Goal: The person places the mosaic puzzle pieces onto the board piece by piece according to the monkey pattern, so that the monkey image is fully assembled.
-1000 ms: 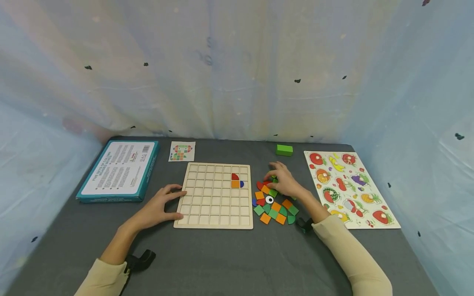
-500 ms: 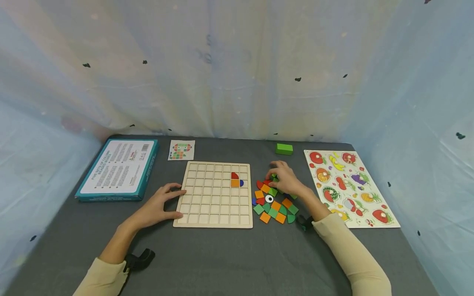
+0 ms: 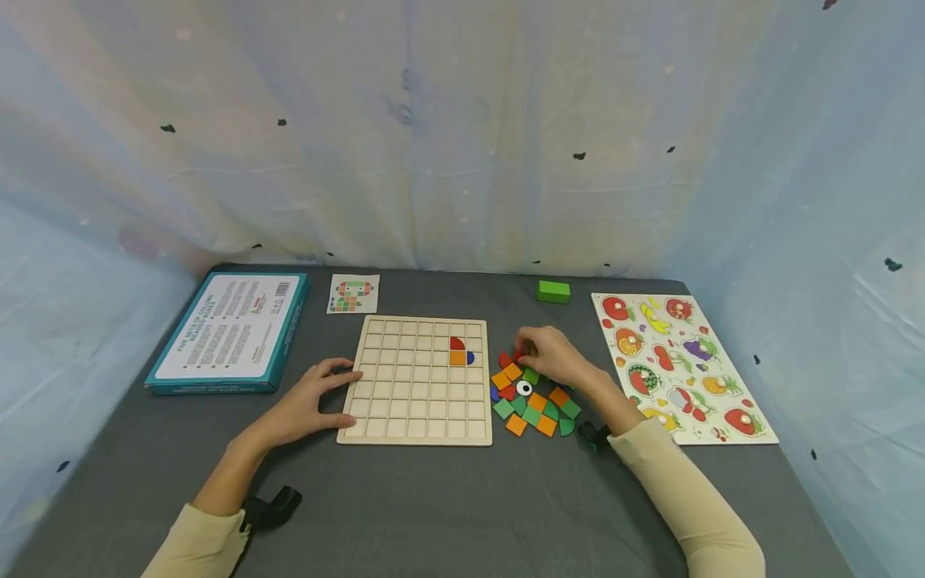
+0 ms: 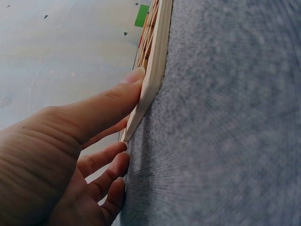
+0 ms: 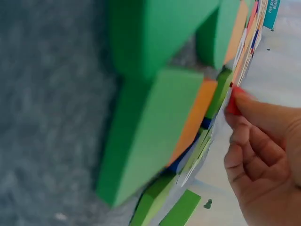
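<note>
My left hand (image 3: 307,409) rests at the left edge of a wooden grid board (image 3: 412,391), its thumb and index finger spread apart along the rim. In the left wrist view the thumb (image 4: 113,99) lies against the board's edge. On the board sit a red quarter-round piece (image 3: 458,343), an orange square (image 3: 458,359) and a blue half-round piece (image 3: 470,358). Above the far end of a pile of coloured tiles (image 3: 537,401), my right hand (image 3: 555,356) pinches a small red piece (image 5: 233,101) between thumb and index finger. Its full shape is hidden by the fingers.
A pattern card (image 3: 352,294) lies behind the board, with a teal box (image 3: 224,329) at the left. At the back stands a green block (image 3: 553,292). A fruit puzzle board (image 3: 686,369) lies right of the right forearm.
My right hand has drawn its fingers together and now pinches a red piece. Orange tiles at the pile's left side have shifted slightly. The left hand stays at the board.
</note>
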Tool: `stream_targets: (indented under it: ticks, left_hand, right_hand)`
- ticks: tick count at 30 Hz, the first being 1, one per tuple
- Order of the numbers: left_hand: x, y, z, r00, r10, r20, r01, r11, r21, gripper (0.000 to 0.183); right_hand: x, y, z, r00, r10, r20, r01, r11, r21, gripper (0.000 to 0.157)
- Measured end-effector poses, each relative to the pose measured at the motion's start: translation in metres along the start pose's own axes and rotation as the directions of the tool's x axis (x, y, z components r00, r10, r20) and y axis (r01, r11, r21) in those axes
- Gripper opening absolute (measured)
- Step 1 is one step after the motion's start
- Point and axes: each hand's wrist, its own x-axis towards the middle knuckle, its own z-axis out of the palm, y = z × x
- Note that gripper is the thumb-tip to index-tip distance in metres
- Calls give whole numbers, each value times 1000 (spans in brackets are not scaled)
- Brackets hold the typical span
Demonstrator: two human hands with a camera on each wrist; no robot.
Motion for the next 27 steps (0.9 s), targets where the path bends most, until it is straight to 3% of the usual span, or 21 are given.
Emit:
stream_targets:
  ticks: [5,7,9,11,13,15,22,27]
  left_hand:
    - [0,0,-1,1000,-2,0,2,1000,3,75]
    - [0,1,-1,1000,-2,-2,2,1000,4,75]
    - [0,1,-1,1000,-1,-3,1,1000,3,75]
    - [0,1,-1,1000,-1,-3,1,1000,3,75]
    - [-1,2,-1,1000,1,-3,-1,1000,2,75]
    - [-1,2,0,1000,1,-3,-1,1000,-2,74]
    - [0,2,0,1000,2,-3,-2,1000,6,74]
    - [0,3,-1,1000,14,-9,-14,1000,10,74]
  right_hand:
    - [5,-7,5,999,7,-35,1,974,225,13]
    - [9,-14,7,999,33,-17,-25,928,372,10]
    - [12,-21,11,997,79,11,-73,860,505,10]
    - [16,-27,17,991,131,37,-128,795,593,12]
    - [19,-35,24,983,174,54,-169,758,630,13]
    - [23,-42,32,979,195,57,-188,762,620,13]
    - [31,-64,50,981,194,-19,-167,888,428,4]
    - [34,-71,52,977,205,-60,-180,939,292,6]
